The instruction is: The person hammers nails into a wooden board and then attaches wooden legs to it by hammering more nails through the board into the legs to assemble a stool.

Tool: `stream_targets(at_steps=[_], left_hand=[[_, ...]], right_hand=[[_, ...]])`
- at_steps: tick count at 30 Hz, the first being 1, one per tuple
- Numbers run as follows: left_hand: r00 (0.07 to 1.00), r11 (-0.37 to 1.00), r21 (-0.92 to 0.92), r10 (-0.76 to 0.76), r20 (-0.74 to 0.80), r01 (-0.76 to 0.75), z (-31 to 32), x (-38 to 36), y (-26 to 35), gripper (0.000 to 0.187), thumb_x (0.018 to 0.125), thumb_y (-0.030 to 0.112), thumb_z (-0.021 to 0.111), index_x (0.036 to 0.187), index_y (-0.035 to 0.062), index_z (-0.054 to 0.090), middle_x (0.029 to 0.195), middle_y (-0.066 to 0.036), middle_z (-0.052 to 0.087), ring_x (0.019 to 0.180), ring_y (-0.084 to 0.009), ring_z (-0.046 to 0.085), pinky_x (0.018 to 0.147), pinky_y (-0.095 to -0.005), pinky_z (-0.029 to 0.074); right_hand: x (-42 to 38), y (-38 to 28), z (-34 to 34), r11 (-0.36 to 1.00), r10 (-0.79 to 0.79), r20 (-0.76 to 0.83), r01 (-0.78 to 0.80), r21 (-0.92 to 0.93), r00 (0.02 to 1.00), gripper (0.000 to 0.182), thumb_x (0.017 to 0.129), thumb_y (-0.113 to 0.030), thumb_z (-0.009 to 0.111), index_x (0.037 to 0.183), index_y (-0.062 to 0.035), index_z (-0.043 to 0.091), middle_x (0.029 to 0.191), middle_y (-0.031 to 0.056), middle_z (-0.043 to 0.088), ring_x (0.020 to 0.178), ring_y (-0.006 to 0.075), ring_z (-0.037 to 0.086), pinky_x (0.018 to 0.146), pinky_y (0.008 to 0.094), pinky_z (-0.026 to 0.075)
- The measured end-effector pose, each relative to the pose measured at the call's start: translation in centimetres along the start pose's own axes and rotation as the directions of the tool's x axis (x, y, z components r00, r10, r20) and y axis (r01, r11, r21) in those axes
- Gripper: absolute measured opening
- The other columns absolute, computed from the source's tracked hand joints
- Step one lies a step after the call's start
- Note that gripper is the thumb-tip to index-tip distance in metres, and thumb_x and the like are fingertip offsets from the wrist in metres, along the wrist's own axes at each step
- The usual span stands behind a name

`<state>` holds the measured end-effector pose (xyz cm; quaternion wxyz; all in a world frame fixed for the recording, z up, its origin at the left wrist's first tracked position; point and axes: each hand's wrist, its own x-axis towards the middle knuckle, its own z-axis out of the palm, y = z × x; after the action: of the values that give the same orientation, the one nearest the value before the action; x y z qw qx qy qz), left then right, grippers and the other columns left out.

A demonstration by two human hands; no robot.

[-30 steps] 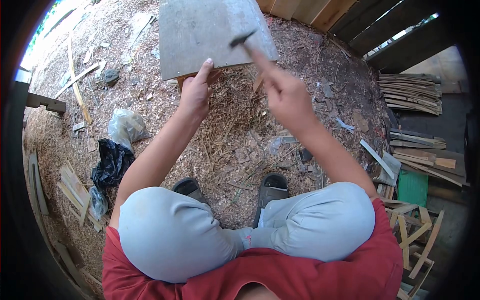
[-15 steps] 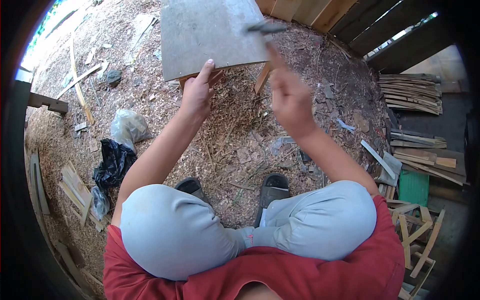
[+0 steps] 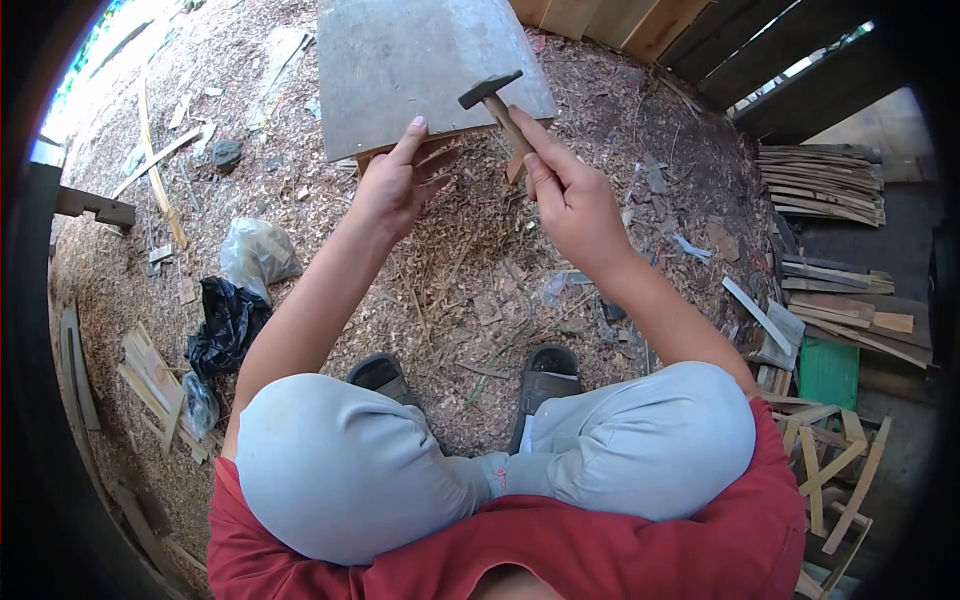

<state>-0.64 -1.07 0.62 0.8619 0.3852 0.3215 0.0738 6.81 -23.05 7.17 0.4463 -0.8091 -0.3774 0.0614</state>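
A grey flat board lies at the top of the view, its near edge facing me, with a wooden strip under that edge. My left hand grips the near edge, thumb on top and fingers below. In my right hand is a hammer, held by its wooden handle with the forefinger stretched along it. The dark hammer head is above the board near its front edge. A small nail head seems to show by the left thumb, too small to be sure.
Wood shavings cover the ground. White and black plastic bags lie at left near wood strips. Stacked slats, a green piece and wooden frames are at right. My sandals are below.
The hammer, blurred earlier, has moved left and slightly down and shows sharply now. My right hand tilts it leftward. The left hand stays at the edge, its fingers a little more spread.
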Motion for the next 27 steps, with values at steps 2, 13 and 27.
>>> stream_targets(at_steps=[2, 13, 27], left_hand=[[1.000, 1.000, 0.030, 0.009, -0.029, -0.008, 0.1, 0.1, 0.2, 0.038, 0.114, 0.043, 0.063, 0.126, 0.0074, 0.070, 0.130, -0.011, 0.077, 0.136, -0.0312, 0.068, 0.113, -0.0574, 0.051], [0.998, 0.990, -0.136, 0.039, 0.046, -0.033, -0.7, 1.1, -0.1, 0.037, 0.113, 0.030, 0.068, 0.130, -0.0028, 0.066, 0.134, -0.023, 0.074, 0.132, -0.0329, 0.070, 0.117, -0.0497, 0.057], [0.940, 0.943, -0.332, 0.135, 0.313, -0.025, -3.3, 4.2, -2.0, 0.033, 0.112, 0.022, 0.063, 0.131, -0.0055, 0.063, 0.134, -0.025, 0.073, 0.132, -0.0371, 0.069, 0.127, -0.0551, 0.050]], right_hand=[[0.1, -0.4, -0.3, 1.000, 0.015, 0.002, -0.015, 0.017, 1.000, 0.052, 0.111, -0.011, 0.061, 0.161, -0.0241, 0.060, 0.080, 0.0238, 0.070, 0.068, 0.0337, 0.072, 0.069, 0.0425, 0.056], [-0.1, 0.4, 0.4, 1.000, 0.019, 0.015, -0.020, 0.024, 1.000, 0.049, 0.112, -0.013, 0.059, 0.160, -0.0220, 0.061, 0.076, 0.0224, 0.068, 0.063, 0.0313, 0.070, 0.067, 0.0422, 0.055], [-0.2, 0.8, 0.8, 0.997, 0.033, 0.009, -0.033, 0.066, 0.999, 0.050, 0.112, -0.012, 0.059, 0.161, -0.0223, 0.060, 0.075, 0.0201, 0.067, 0.064, 0.0298, 0.069, 0.067, 0.0410, 0.054]])
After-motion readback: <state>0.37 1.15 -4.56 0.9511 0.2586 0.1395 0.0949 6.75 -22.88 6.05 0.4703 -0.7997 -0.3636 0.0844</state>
